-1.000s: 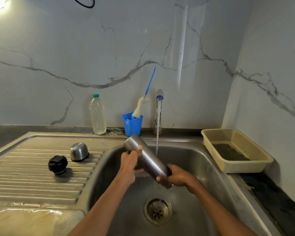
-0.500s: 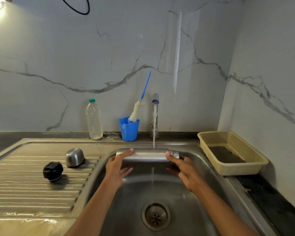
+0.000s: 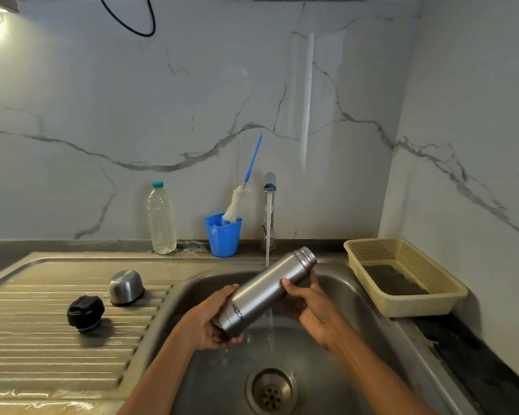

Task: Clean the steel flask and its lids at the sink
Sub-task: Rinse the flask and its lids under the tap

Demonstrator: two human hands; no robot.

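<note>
Here we hold the cylindrical steel flask [image 3: 265, 292] tilted over the steel sink basin [image 3: 336, 348].
Our left hand [image 3: 206, 320] wraps its base, our right hand [image 3: 310, 304] curls round its upper body, open mouth pointing far-right beside the tap's stream [image 3: 268, 232]. Farther left, the black round lid [image 3: 85, 313] and domed steel cap [image 3: 126, 287] rest on the ridged drainboard [image 3: 42, 339].
</note>
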